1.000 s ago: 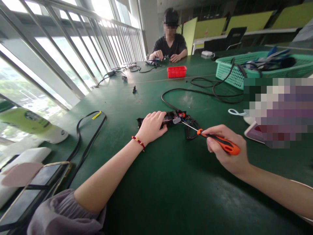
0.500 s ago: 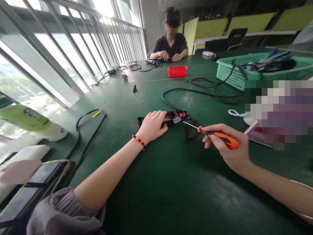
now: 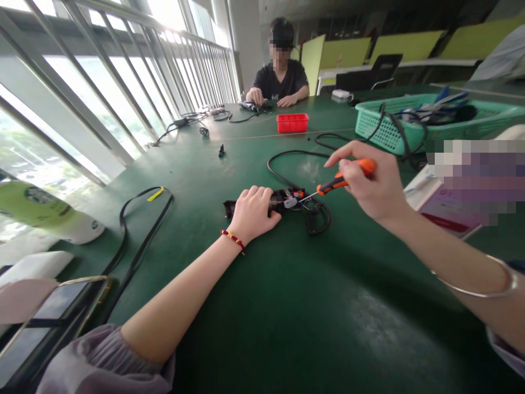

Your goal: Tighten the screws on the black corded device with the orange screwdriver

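Observation:
My left hand [image 3: 255,214] is wrapped over a black elongated device [image 3: 279,200] lying on the green table, its fingers closed round the casing. Toward its right end the casing is opened up, showing a grey part [image 3: 290,203], a bit of red and thin wires [image 3: 304,204]. My right hand [image 3: 371,180] grips an orange and black screwdriver [image 3: 334,184], tilted with its handle up to the right. The thin metal shaft points down into the exposed end, near the wires; whether the tip touches anything is too small to tell.
A black cable [image 3: 283,174] runs from the device toward a green basket [image 3: 381,134] holding tools. Beyond stands a red box [image 3: 292,123]. Left lie a black strap [image 3: 137,257], a phone [image 3: 57,309] and a green-white bottle [image 3: 53,210]. Another person [image 3: 279,76] sits opposite.
My right hand has risen and swung away from me, so the screwdriver handle now points up to the right. My left hand stays on the device. The view has shifted slightly.

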